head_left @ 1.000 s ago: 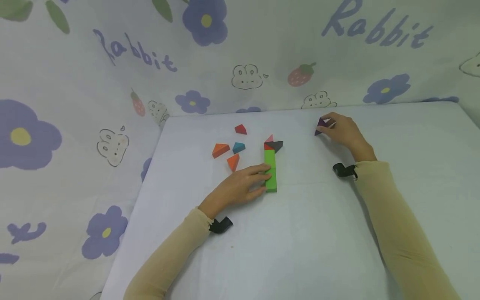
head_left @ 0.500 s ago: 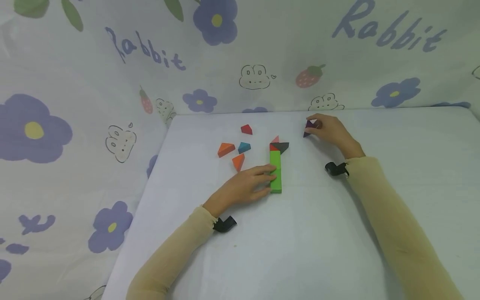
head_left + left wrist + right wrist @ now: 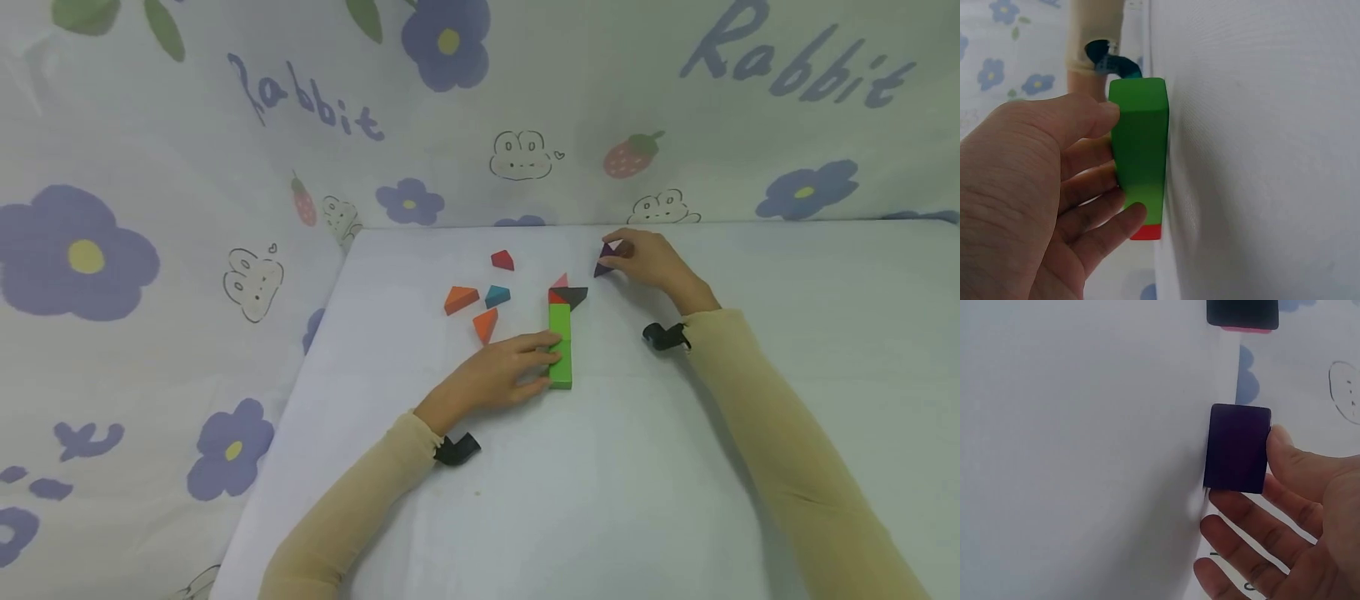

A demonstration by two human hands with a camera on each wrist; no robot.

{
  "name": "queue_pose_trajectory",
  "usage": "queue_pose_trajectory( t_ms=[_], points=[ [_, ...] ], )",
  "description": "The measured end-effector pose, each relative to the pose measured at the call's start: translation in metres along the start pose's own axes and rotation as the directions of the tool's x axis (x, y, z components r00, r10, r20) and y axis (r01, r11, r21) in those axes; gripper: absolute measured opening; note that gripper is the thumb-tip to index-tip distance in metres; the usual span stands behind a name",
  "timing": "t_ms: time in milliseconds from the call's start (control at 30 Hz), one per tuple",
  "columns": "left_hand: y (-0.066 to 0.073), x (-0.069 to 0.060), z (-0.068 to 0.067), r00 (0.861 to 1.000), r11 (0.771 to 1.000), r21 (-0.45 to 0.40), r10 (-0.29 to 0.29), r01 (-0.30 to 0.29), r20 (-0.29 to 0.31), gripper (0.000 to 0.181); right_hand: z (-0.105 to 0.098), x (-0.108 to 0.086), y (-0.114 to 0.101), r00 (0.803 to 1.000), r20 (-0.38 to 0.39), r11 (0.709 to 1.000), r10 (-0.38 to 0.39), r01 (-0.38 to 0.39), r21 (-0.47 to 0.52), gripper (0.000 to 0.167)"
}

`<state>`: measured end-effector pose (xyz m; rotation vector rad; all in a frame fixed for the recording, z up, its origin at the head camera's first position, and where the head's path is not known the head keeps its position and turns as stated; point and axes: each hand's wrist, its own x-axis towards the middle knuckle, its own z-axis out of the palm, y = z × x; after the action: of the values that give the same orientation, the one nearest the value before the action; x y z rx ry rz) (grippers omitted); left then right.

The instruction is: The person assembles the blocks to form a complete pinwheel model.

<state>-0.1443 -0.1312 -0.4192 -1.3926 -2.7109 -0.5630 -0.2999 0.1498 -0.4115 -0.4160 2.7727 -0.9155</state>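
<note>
Two green blocks lie end to end, and my left hand rests its fingertips along their left side. The left wrist view shows the thumb and fingers of my left hand against the green block, fingers fairly straight. At the far end of the green blocks are a red piece, a dark grey piece and a pink piece. To their right, my right hand pinches a purple triangular block; in the right wrist view the purple block is at the thumb and fingertips.
Left of the green blocks lie two orange pieces, a blue piece and, farther back, a red block. A patterned cloth stands behind the white tabletop.
My right hand has carried the purple block leftward, closer to the dark grey piece. The head view has shifted slightly; my left hand stays at the green blocks.
</note>
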Motion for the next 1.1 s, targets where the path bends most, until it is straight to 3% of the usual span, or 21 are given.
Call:
queue_pose_trajectory(
  t_ms=[167, 467, 1100],
  points=[
    [0.001, 0.0, 0.0, 1.0, 1.0, 0.0, -0.004, 0.004, -0.002, 0.039, 0.003, 0.008, -0.006, 0.999, -0.001, 0.999, -0.043, 0.043, 0.012, 0.046],
    [0.001, 0.0, 0.0, 1.0, 1.0, -0.012, -0.017, 0.017, 0.019, 0.04, 0.018, 0.028, -0.034, 0.995, 0.076, 0.998, -0.064, 0.063, 0.009, 0.049],
    [0.001, 0.001, -0.002, 1.0, 1.0, -0.002, -0.012, 0.012, 0.024, 0.04, 0.031, 0.026, -0.054, 0.983, 0.162, 0.995, -0.084, 0.091, -0.035, 0.05]
  ],
)
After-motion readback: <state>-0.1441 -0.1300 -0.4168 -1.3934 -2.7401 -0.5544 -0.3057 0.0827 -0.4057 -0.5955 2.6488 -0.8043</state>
